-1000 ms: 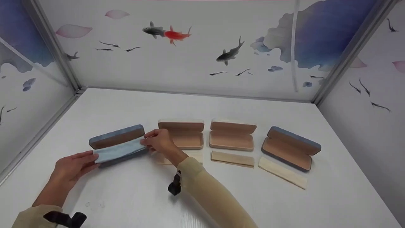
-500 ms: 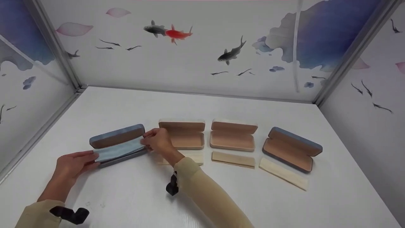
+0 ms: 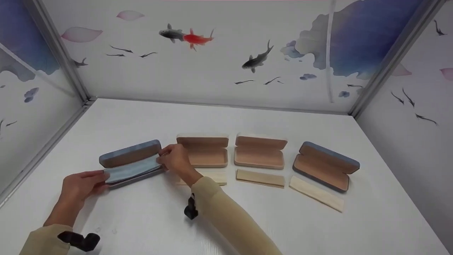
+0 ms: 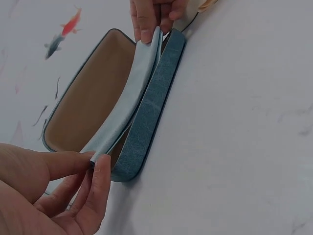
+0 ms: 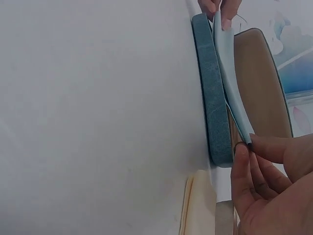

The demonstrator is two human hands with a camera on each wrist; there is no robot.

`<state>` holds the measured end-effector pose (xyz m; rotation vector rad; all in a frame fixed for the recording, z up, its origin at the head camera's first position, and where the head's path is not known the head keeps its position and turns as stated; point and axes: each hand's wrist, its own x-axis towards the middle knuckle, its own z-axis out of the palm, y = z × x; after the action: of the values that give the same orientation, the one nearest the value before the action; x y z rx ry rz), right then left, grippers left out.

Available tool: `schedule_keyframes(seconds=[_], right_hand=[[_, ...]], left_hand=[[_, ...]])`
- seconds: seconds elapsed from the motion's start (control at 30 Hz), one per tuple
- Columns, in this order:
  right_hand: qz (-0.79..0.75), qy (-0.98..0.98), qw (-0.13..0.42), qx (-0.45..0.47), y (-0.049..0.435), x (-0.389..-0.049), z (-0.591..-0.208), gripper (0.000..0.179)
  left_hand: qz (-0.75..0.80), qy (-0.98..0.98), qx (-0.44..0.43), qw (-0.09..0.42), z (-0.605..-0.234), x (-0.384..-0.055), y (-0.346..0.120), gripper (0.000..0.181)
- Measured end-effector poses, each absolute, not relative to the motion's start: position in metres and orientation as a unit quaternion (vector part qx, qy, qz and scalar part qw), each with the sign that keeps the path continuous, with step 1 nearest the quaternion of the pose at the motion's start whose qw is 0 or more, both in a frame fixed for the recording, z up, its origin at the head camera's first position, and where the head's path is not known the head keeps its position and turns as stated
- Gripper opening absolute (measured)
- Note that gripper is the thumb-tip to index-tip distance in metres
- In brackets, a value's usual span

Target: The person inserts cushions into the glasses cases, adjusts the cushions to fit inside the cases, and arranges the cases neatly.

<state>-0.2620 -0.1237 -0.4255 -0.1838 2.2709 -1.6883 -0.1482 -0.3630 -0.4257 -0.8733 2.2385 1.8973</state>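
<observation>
Left hand (image 3: 79, 186) pinches the near-left end of a folded, light-blue cloth strip (image 3: 132, 170); right hand (image 3: 177, 159) pinches its far-right end. Both touch it; neither is nearer. The strip stretches between them across the opening of a long, blue leather-look case (image 4: 150, 111), long axes roughly parallel. Whether its middle touches down inside cannot be told. The case's tan-lined lid (image 3: 132, 158) stands raised beyond.

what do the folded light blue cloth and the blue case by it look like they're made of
Light blue cloth: soft-looking matte fabric, possibly microfiber; it curves and shows folded layers. Blue case: probably leather or imitation leather, low sheen, with faint mottling and creases; its tan lining looks smooth and matte, material unclear.
</observation>
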Motion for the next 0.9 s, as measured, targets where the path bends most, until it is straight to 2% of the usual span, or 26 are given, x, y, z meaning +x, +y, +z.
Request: schedule_keyframes(seconds=[0.23, 0.57, 0.9], right_hand=[[-0.557, 0.818, 0.119, -0.076, -0.1270, -0.2634, -0.4244, 0.010], [-0.539, 0.830, 0.109, -0.092, -0.1314, -0.2601, -0.4312, 0.009], [-0.493, 0.861, 0.071, -0.107, -0.1305, -0.2619, -0.4332, 0.008]], left_hand=[[0.601, 0.747, -0.282, 0.042, -0.4267, -0.1503, -0.3607, 0.062], [0.578, 0.766, -0.277, 0.043, -0.4313, -0.1483, -0.3597, 0.064], [0.579, 0.770, -0.266, 0.033, -0.4348, -0.1516, -0.3583, 0.059]])
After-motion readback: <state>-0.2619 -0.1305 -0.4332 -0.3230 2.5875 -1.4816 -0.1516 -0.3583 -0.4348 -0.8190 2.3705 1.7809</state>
